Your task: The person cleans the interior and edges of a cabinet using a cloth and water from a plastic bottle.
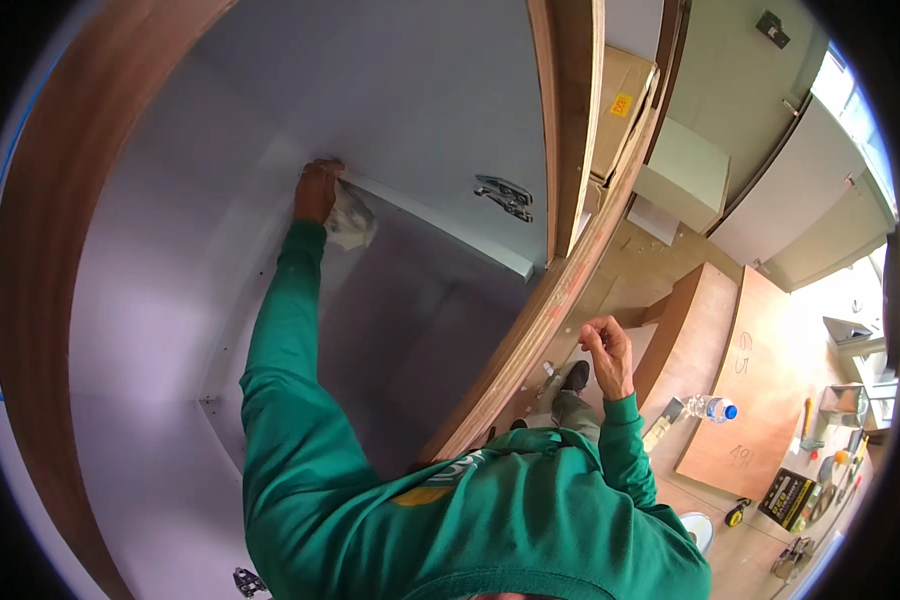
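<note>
My left hand (316, 192) reaches deep into a pale-walled cabinet (150, 300), its fingers closed at the far end of a white strip (440, 225). A pale crumpled cloth (353, 220) hangs from this hand, blurry and partly behind it; it looks gripped. Outside the cabinet's plywood edge (515, 365), my right hand (610, 355) is raised with its fingers curled into a pinch. Whether anything small is between those fingertips cannot be seen. A metal hinge (505, 197) is fixed on the panel to the right of the strip.
To the right, a wooden board (740, 380) bears a plastic water bottle (712, 408). Farther right lie a tape measure (737, 513), a black box (787, 499) and a hammer (808, 425). A cardboard box (622, 105) stands behind the plywood edge. Another hinge (248, 582) is at the lower left.
</note>
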Motion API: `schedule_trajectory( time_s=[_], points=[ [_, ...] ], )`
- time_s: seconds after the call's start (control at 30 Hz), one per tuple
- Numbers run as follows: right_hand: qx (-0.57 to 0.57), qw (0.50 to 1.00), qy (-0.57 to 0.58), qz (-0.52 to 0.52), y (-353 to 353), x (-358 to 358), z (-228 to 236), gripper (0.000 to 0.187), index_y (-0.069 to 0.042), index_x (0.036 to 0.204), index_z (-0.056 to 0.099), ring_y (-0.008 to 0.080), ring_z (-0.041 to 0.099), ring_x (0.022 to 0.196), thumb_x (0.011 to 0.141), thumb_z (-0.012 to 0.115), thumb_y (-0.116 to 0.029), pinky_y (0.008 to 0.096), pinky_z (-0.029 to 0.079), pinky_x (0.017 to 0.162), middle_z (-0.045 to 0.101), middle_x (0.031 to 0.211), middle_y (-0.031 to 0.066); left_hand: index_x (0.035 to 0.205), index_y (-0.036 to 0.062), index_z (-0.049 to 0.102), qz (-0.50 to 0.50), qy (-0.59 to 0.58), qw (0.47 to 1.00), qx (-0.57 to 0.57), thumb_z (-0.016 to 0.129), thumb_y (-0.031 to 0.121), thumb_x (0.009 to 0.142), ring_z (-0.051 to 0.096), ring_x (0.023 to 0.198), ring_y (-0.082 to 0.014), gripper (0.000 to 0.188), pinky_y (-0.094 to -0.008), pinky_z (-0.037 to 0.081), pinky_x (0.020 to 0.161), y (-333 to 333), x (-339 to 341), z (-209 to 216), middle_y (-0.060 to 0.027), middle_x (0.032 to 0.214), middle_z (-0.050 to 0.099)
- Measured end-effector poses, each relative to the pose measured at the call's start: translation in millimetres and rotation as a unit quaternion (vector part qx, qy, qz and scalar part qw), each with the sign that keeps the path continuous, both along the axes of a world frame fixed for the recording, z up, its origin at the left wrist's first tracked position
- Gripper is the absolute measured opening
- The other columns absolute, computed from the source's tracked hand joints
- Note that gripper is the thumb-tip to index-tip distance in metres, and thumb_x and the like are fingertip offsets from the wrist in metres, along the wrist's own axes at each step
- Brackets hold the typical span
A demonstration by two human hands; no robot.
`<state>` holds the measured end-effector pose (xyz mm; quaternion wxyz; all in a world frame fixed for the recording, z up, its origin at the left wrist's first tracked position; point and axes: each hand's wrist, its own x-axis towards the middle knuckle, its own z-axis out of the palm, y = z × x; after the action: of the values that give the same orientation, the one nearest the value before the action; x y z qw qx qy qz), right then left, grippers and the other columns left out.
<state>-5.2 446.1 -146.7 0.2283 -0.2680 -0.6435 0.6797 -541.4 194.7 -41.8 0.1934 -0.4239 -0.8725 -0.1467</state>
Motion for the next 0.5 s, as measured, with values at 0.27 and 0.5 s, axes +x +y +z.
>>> schedule_trajectory(
  time_s=[0.27, 0.5],
  points=[
    [0.023, 1.0, -0.003, -0.021, 6, -4, 0, 0.015, -0.001, 0.094, 0.063, 0.0072, 0.055, 0.069, 0.097, 0.064, -0.016, 0.0234, 0.046, 0.064, 0.061, 0.074, 0.0005, 0.101, 0.0021, 0.072, -0.034, 0.048, 0.998, -0.003, 0.051, 0.006, 0.099, 0.064, 0.1, -0.0349, 0.022, -0.0378, 0.05, 0.093, -1, 22, 0, -0.0184, 0.109, 0.068],
    [0.073, 0.997, 0.02, 0.005, 10, -11, 26, 0.014, -0.001, 0.093, 0.062, 0.0072, 0.054, 0.068, 0.096, 0.064, -0.015, 0.0239, 0.044, 0.062, 0.06, 0.074, 0.0004, 0.101, 0.0028, 0.072, 0.07, -0.04, 0.996, 0.031, 0.051, 0.007, 0.099, 0.064, 0.1, -0.0342, 0.021, -0.0382, 0.05, 0.093, -18, -32, 4, -0.0171, 0.111, 0.068]
  ],
)
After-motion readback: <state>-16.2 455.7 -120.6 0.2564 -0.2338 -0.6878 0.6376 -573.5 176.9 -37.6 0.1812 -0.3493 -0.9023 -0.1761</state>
